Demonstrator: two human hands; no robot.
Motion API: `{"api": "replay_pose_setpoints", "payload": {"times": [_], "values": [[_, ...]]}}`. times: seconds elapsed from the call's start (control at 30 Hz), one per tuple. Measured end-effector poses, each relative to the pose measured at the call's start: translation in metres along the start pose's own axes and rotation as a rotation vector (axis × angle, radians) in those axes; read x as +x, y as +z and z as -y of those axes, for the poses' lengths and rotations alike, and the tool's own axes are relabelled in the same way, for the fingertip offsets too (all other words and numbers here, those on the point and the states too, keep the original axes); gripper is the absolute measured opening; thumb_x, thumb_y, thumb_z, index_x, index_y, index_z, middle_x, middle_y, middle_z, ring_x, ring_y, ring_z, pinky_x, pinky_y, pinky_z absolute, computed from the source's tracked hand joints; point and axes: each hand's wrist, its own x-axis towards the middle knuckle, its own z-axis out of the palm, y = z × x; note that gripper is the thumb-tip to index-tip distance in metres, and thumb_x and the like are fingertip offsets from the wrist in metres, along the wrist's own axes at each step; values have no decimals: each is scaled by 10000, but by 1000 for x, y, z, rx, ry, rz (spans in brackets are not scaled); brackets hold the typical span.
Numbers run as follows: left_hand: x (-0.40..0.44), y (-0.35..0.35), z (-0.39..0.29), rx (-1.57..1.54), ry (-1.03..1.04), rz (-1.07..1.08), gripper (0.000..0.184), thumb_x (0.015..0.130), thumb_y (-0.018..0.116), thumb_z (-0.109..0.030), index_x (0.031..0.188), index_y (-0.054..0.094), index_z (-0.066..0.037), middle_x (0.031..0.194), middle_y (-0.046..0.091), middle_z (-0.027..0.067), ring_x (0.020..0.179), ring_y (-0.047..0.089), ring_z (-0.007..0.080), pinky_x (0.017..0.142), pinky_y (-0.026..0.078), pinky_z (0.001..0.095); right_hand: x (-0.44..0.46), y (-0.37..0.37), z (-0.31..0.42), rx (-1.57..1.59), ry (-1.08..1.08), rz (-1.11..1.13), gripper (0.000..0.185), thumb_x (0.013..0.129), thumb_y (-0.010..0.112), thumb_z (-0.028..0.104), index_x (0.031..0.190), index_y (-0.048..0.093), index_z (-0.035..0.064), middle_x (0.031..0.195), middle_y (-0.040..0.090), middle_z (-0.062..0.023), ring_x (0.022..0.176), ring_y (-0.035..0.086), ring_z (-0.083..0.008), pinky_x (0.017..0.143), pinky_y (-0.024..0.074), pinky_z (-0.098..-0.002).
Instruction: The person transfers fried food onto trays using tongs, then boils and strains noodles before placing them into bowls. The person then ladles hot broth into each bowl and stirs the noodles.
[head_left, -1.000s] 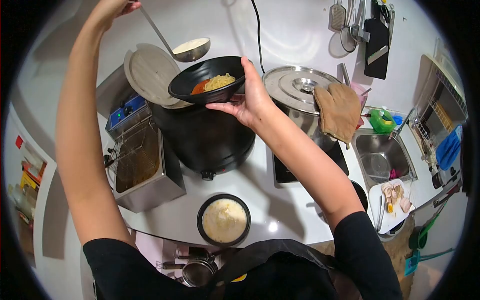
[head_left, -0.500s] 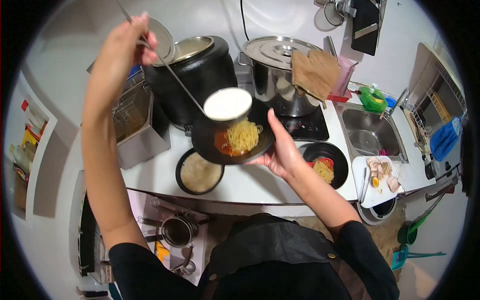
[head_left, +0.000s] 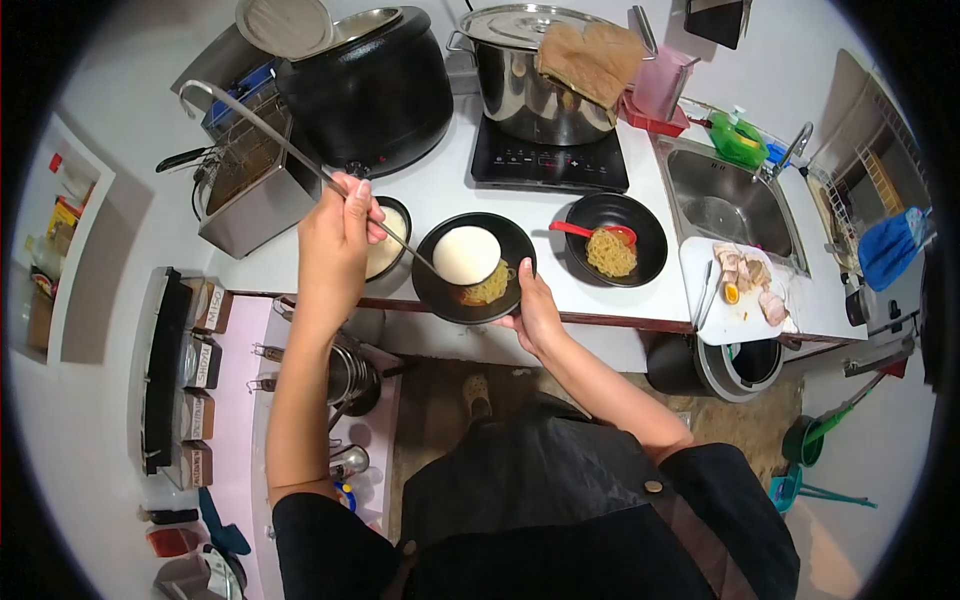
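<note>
My left hand [head_left: 345,230] is closed around the long metal handle of a ladle [head_left: 270,130]. The ladle's cup, full of creamy white broth [head_left: 467,256], hangs over a black bowl [head_left: 440,295]. Yellow noodles [head_left: 493,287] and a reddish-orange sauce show in that bowl, partly covered by the cup. My right hand [head_left: 533,312] grips the bowl's right rim, thumb on top and fingers underneath. Behind my left wrist, another black bowl with pale broth [head_left: 388,240] is half hidden. On the right, a black bowl [head_left: 650,240] contains noodles and a red spoon [head_left: 572,229].
A black soup kettle [head_left: 370,100] stands at the back, left of a lidded steel pot [head_left: 520,95] on an induction cooker [head_left: 550,165]. A fryer [head_left: 245,200] is at the left. At the right are a sink [head_left: 715,205] and a white cutting board [head_left: 735,315] with sliced meat.
My left hand has come down with the ladle, whose cup stays over the bowl. The bowl is now lower, closer to the counter. The view has tilted downward.
</note>
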Motion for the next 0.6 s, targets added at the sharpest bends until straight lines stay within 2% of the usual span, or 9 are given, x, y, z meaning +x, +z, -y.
{"api": "replay_pose_setpoints", "payload": {"times": [0.13, 0.23, 0.27, 0.4, 0.5, 0.57, 0.6], "values": [[-20, 14, 7, 71, 81, -26, 227, 963, 425, -148, 813, 501, 4, 700, 555, 48, 613, 544, 93, 603, 458, 229, 11, -5, -10, -43, -30, -41, 536, 962, 301, 449, 1290, 333, 25, 1158, 534, -153, 975, 614, -242, 617, 601, -359], [-27, 22, 24, 135, 218, -33, 208, 945, 459, -139, 838, 513, 30, 703, 572, 109, 576, 565, 165, 566, 468, 264, 17, -2, -9, -33, -38, -63, 531, 957, 311, 471, 1268, 378, 46, 1143, 549, -128, 943, 616, -224, 619, 590, -369], [-30, 25, 23, 93, 187, -38, 193, 934, 463, -115, 819, 519, 29, 707, 557, 114, 608, 570, 214, 598, 464, 300, 21, -2, -8, -39, -36, -67, 532, 957, 309, 471, 1266, 380, 44, 1145, 547, -130, 946, 615, -227, 621, 590, -375], [-38, 27, 42, 234, 347, 12, 126, 916, 469, -85, 839, 508, 6, 767, 538, 130, 695, 555, 312, 697, 451, 363, 41, -2, -10, -76, -39, -104, 542, 956, 295, 476, 1250, 394, 33, 1143, 545, -143, 945, 617, -253, 630, 595, -404], [-40, 32, 51, 244, 500, -26, 95, 913, 477, -86, 864, 503, -9, 814, 553, 131, 703, 565, 303, 697, 458, 354, 52, -3, -10, -76, -38, -113, 548, 955, 289, 476, 1242, 400, 22, 1131, 546, -158, 916, 628, -267, 608, 597, -410], [-43, 33, 52, 256, 547, -30, 26, 871, 525, -28, 876, 502, -17, 852, 564, 130, 736, 577, 296, 685, 470, 334, 54, -1, -9, -76, -55, -126, 544, 953, 302, 470, 1233, 401, 15, 1110, 549, -172, 855, 649, -272, 562, 601, -399], [-45, 34, 57, 227, 563, -21, 42, 859, 537, -11, 880, 502, -17, 859, 566, 130, 742, 579, 292, 681, 473, 327, 54, -2, -8, -98, -36, -129, 538, 955, 301, 469, 1231, 407, 20, 1112, 549, -170, 875, 642, -266, 591, 596, -405]]}}
